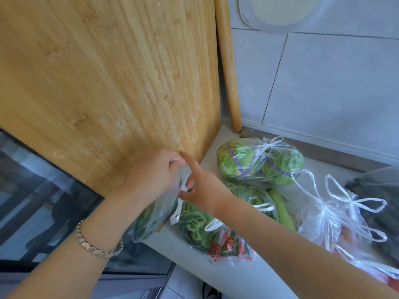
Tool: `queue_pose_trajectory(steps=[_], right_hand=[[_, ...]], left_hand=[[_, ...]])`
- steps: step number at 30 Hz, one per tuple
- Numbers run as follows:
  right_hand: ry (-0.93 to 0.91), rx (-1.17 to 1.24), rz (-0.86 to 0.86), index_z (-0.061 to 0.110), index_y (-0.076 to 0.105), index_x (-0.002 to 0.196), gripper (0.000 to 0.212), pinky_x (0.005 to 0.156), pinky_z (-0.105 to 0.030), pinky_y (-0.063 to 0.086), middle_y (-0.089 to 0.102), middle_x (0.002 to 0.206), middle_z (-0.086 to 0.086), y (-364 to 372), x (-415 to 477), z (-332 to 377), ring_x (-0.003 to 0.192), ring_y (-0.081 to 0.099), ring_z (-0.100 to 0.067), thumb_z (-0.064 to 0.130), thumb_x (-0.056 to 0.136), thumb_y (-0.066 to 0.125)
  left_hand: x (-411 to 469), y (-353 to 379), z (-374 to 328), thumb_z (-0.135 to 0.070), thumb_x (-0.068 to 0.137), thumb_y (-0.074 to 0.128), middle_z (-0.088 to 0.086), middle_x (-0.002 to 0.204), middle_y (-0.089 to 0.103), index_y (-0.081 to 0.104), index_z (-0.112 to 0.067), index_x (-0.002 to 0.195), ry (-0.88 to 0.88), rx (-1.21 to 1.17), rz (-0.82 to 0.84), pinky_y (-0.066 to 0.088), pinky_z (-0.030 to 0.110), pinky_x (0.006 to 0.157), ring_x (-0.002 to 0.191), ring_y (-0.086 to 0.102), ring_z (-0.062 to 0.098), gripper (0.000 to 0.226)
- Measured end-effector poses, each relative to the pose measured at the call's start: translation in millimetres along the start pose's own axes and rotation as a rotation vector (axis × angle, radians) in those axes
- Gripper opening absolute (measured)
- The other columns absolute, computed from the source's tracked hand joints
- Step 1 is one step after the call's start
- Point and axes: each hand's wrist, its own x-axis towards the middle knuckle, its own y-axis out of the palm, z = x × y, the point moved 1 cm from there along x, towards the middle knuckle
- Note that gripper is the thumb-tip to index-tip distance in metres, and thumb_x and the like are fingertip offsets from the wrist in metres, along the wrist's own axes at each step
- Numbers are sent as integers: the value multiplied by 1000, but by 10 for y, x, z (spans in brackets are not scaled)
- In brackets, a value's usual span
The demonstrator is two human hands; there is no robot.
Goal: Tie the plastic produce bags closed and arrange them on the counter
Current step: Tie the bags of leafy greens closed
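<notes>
A left forearm wearing a metal link bracelet [98,244] and a bare right forearm are reaching in from the near edge over a pale, smooth counter [183,263], which is bordering a dark glass panel [32,190] on the left. At the counter's near left edge, the left hand [151,175] is gripping the gathered neck of a thin, clear bag of leafy greens [149,219], its fingers curling tightly round the film. The right hand [204,192] is touching the same bag, with its thumb and bent fingers pinching a white handle strip [183,188] and its index finger pointing straight up. Just beside this, crinkled open bags of green vegetables [198,227] are lying with loose white handles, one bearing red print. To the right, a knotted clear bag [323,214] is showing white bow-like loops. Farther back, a tied bag of round cabbages [259,162] with purple bands is resting flat on the counter. Behind everything, a striped bamboo cutting board [108,72] and a cylindrical wooden rolling pin [228,72] are leaning upright against a grey tiled wall [323,83].
</notes>
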Motion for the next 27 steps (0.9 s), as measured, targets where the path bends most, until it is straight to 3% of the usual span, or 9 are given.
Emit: queue_pose_trajectory(steps=[2,5,9,14,17,19,21,24,27], right_hand=[[-51,71,-149,22,33,134,57,72,-35,51,60,75,2,-141,37,158,73,57,-19,22,85,61],[-113,126,-439,14,53,96,19,61,-36,48,50,57,7,-464,-94,231,61,53,-22,27,83,61],[-3,91,-591,11,54,75,27,60,-33,43,52,55,4,-843,-383,79,59,51,-18,36,78,63],[252,23,-633,21,33,57,38,51,-19,33,43,52,6,-851,-538,-442,50,41,-8,34,78,63],[370,50,-597,17,32,60,32,45,-16,34,39,54,3,-766,-604,-791,48,35,-11,16,81,56],[434,56,-590,15,36,65,22,41,-17,31,39,58,2,-733,-685,-973,53,37,-16,7,81,49],[483,88,-595,14,45,86,13,44,-17,30,40,62,5,-712,-780,-1094,57,41,-18,2,80,46],[566,168,-558,14,36,124,49,45,-19,34,43,68,5,-693,-883,-1255,54,43,-10,3,80,53],[671,166,-479,11,33,131,57,54,-24,41,49,86,-2,-663,-944,-1388,62,46,-10,6,80,57]], left_hand=[[3,-191,-155,-31,93,50,6,82,70,69,-15,86,116,-135,-109,51,40,74,79,64,21,25],[57,-397,-393,-29,88,58,5,83,70,73,-13,87,309,-332,-241,47,33,77,81,63,18,22],[196,-351,-692,-32,80,59,-4,69,62,74,-16,79,521,-426,-226,41,23,67,69,55,8,22],[368,9,-989,-37,81,65,-8,62,41,72,-18,82,641,-154,-117,30,26,60,65,40,7,21],[405,232,-1112,-28,86,60,-11,74,42,68,-22,98,679,48,-47,28,24,63,82,51,13,15],[379,336,-1134,-20,85,56,-14,68,40,67,-24,95,686,56,-43,27,24,61,75,43,7,15],[348,403,-1096,-14,79,54,-13,63,39,68,-21,87,684,-3,-130,29,24,58,68,44,10,17],[357,470,-949,-8,77,62,-12,73,44,68,-14,85,548,-120,-261,33,24,60,66,47,16,12],[409,490,-784,-12,81,65,-5,81,56,66,-12,93,404,-210,-376,42,27,63,69,51,14,12]])
